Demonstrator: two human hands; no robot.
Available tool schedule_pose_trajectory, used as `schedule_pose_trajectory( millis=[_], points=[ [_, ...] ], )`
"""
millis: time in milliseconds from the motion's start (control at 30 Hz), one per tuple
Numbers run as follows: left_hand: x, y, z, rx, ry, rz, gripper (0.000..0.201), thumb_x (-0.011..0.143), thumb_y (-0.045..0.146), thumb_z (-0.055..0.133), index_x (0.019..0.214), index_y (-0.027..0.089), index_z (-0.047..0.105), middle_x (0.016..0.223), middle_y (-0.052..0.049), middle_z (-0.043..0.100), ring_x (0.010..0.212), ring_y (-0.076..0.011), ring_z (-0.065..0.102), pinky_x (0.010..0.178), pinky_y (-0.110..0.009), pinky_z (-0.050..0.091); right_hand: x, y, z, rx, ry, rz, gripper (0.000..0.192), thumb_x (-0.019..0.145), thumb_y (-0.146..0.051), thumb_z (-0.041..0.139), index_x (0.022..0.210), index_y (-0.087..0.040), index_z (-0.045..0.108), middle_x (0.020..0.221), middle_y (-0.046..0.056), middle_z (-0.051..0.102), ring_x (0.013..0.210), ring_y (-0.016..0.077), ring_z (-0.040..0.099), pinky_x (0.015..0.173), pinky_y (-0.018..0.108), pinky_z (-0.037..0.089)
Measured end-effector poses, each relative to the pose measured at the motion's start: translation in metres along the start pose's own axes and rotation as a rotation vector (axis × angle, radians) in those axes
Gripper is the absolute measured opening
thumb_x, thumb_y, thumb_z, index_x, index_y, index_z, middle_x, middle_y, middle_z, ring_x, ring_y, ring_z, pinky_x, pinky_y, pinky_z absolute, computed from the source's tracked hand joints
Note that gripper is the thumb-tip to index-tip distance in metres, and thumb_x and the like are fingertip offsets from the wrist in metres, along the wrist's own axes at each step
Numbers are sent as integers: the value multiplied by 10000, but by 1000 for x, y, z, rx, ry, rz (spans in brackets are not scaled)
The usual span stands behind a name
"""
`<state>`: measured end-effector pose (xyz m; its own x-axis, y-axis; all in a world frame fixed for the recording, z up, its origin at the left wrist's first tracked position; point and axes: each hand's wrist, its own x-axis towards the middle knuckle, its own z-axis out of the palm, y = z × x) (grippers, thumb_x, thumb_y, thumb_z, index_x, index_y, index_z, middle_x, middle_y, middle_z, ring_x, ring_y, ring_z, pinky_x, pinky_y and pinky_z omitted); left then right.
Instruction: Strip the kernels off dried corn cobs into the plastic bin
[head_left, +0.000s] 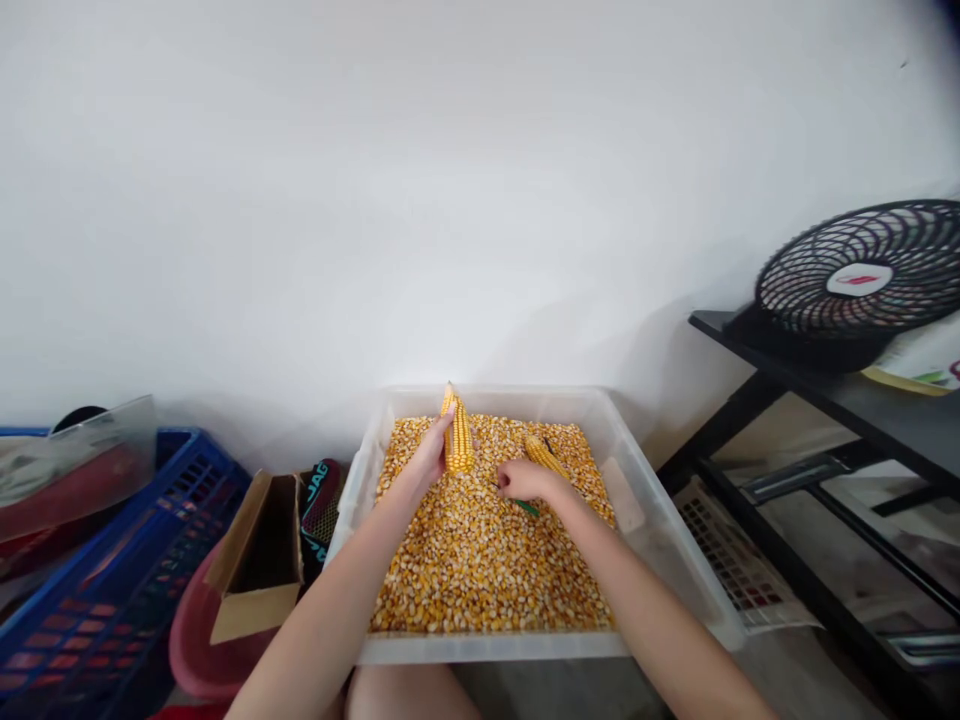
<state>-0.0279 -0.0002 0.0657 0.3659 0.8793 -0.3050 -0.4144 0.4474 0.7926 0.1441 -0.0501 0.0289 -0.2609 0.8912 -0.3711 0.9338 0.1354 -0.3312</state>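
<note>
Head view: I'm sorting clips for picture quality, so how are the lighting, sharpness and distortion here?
Head view: soft, even light, the white wall nearly blown out; wide-lens bending curves the shelf and fan at the right edge; the top right corner darkens; the corn cob in the left hand and the kernels read slightly soft.

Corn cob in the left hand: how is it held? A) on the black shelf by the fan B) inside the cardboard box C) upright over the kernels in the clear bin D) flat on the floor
C: the left hand grips the corn cob standing upright, tip up, above the loose kernels in the clear bin.
</note>
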Motion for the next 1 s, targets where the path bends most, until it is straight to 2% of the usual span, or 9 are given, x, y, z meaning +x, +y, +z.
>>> schedule_pose_trajectory(
  millis=[100, 167, 300, 367, 567, 667, 767, 867, 1000],
  points=[
    [2, 0, -2, -32, -54, 28, 304, 746, 328, 569, 992, 148, 577, 746, -60, 656, 676, -179, 629, 613, -273, 506, -1, -2, -1, -10, -27, -13, 324, 684, -458, 591, 857, -189, 641, 794, 33, 653, 645, 148, 549, 514, 218, 344],
    [3, -1, -1, -44, -63, -9, 304, 735, 298, 575, 993, 138, 577, 740, -63, 654, 681, -184, 631, 622, -281, 507, -3, -3, -2, -30, -57, -24, 358, 639, -474, 636, 852, -187, 641, 789, 30, 651, 633, 148, 540, 511, 219, 340],
    [4, -2, 0, -86, -13, -68, 329, 744, 378, 545, 968, 139, 581, 741, -67, 655, 698, -199, 633, 632, -300, 510, -5, -6, -2, -65, -81, -30, 158, 622, -274, 683, 740, -176, 644, 709, 17, 641, 613, 143, 530, 543, 220, 342],
    [6, -3, -1, -103, 27, -66, 350, 751, 433, 525, 945, 148, 584, 746, -67, 657, 715, -204, 633, 639, -304, 510, -6, -7, -3, -47, -41, -23, 101, 685, -245, 621, 749, -168, 635, 716, 34, 639, 628, 154, 538, 553, 229, 341],
    [13, -4, -8, 2, 26, 64, 369, 659, 366, 651, 949, 150, 576, 779, -63, 663, 687, -187, 625, 634, -289, 497, -11, -13, -11, 77, 141, -7, 241, 890, -296, 327, 980, -163, 508, 810, 67, 621, 641, 141, 537, 552, 228, 320],
    [13, -7, -12, 109, 17, 114, 416, 620, 367, 689, 955, 157, 561, 729, -46, 651, 631, -170, 614, 586, -268, 480, -15, -21, -19, 180, 306, -43, 234, 910, -303, 287, 978, -181, 475, 819, 49, 607, 662, 130, 528, 576, 219, 310],
    [14, -12, -18, 207, 0, 125, 431, 653, 484, 632, 928, 156, 579, 703, -48, 638, 618, -160, 602, 572, -254, 459, -21, -30, -27, 171, 438, -86, 235, 908, -313, 300, 892, -184, 496, 812, 45, 596, 693, 133, 517, 602, 220, 302],
    [16, -16, -23, 303, 11, 150, 435, 660, 536, 595, 849, 144, 604, 693, -48, 630, 616, -150, 587, 594, -250, 442, -26, -38, -30, 162, 454, -157, 316, 914, -371, 276, 806, -192, 512, 789, 39, 596, 700, 137, 517, 621, 224, 301],
    [16, -16, -24, 455, -4, 236, 383, 663, 525, 592, 670, 141, 595, 609, -34, 602, 573, -138, 555, 601, -243, 423, -28, -44, -27, 237, 413, -89, 379, 905, -470, 232, 956, -206, 499, 798, 39, 612, 691, 149, 535, 608, 229, 298]
  ],
)
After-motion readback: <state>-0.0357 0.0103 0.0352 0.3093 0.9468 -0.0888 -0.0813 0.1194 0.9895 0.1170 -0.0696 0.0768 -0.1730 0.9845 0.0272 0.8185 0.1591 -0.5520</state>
